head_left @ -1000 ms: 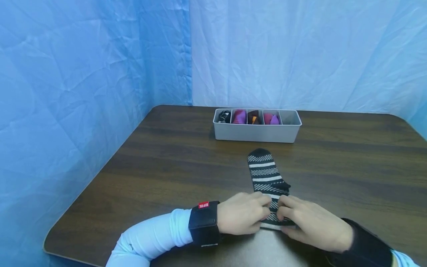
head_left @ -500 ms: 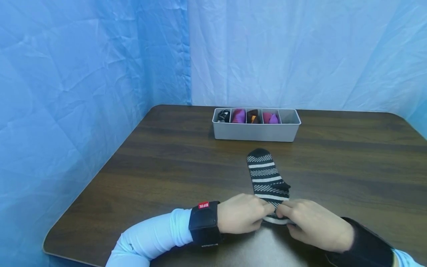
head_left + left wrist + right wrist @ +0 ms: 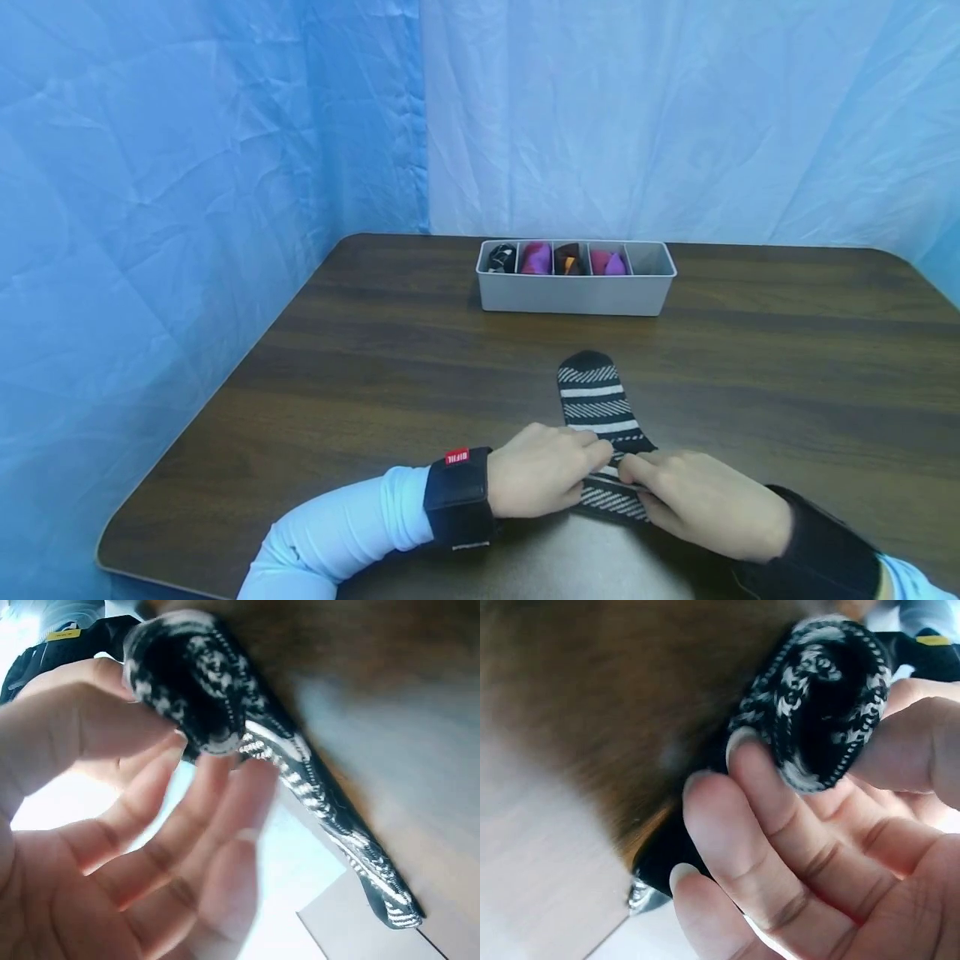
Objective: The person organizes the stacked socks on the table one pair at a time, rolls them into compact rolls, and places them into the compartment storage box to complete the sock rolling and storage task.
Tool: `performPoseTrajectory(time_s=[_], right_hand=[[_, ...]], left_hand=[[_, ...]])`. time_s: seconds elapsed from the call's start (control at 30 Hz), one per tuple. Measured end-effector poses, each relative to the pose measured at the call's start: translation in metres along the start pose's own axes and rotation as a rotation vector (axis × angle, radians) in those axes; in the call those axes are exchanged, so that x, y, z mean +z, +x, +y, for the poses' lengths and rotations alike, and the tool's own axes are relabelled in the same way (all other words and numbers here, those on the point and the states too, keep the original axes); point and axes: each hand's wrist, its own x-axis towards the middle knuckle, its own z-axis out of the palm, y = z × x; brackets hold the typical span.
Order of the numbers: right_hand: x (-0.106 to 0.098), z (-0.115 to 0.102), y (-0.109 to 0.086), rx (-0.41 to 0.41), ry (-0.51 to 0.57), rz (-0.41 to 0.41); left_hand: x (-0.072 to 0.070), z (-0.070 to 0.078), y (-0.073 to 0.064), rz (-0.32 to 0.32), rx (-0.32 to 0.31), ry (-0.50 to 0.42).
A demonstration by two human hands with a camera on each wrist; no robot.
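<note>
A black sock with white stripes and hatched bands (image 3: 596, 400) lies on the table, toe pointing away from me. Its near end is turned over into a roll, which shows as an open loop of knit (image 3: 191, 682) in the left wrist view. My left hand (image 3: 546, 471) pinches the roll's left side between thumb and fingers. On the right side my right hand (image 3: 705, 500) pinches the same roll (image 3: 780, 697), thumb opposite the fingers. Part of the sock's middle is hidden by my hands.
Behind the sock stands a grey divided box (image 3: 570, 296). Several of its compartments hold rolled-up cloth items in black, purple, brown and pink; the rightmost shows nothing inside. The dark wooden table (image 3: 375, 358) meets blue curtains (image 3: 225, 167) at the back and left.
The sock has slid a little toward me and its near end is folded over more, its white edge no longer at the front. Both hands keep hold close to the same place.
</note>
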Motion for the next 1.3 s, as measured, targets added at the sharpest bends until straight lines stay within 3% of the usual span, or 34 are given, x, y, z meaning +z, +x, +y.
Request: performPoseTrajectory(time_s=[0.17,0.37,0.53,0.67,0.8,0.97,1.03,1.13,1.3], right_hand=[[0.0,-0.002,0.002,0.002,-0.047,0.065],[-0.003,-0.004,0.003,-0.038,-0.137,0.116],[-0.006,-0.005,0.001,0.009,-0.148,0.009],[-0.007,-0.004,0.002,0.065,-0.132,-0.059],[-0.007,-0.004,0.004,0.078,-0.14,-0.057],[-0.006,-0.004,0.004,0.041,-0.147,0.016],[-0.006,-0.004,0.004,0.037,-0.136,0.022],[-0.008,-0.005,0.003,0.07,-0.072,-0.029],[-0.01,-0.007,-0.001,0.109,0.033,-0.065]], left_hand=[[0.0,0.002,-0.001,0.038,0.025,0.087],[-0.004,0.004,-0.002,-0.019,0.029,0.173],[-0.007,0.005,-0.001,-0.089,0.027,0.187],[-0.007,0.005,0.0,-0.095,0.028,0.191],[-0.006,0.003,-0.001,-0.076,0.03,0.151],[-0.006,0.0,-0.001,-0.038,0.006,0.03],[-0.006,-0.001,-0.001,-0.049,-0.008,-0.038],[-0.007,-0.002,-0.002,-0.093,-0.019,-0.11],[-0.007,-0.001,-0.002,-0.134,-0.021,-0.092]])
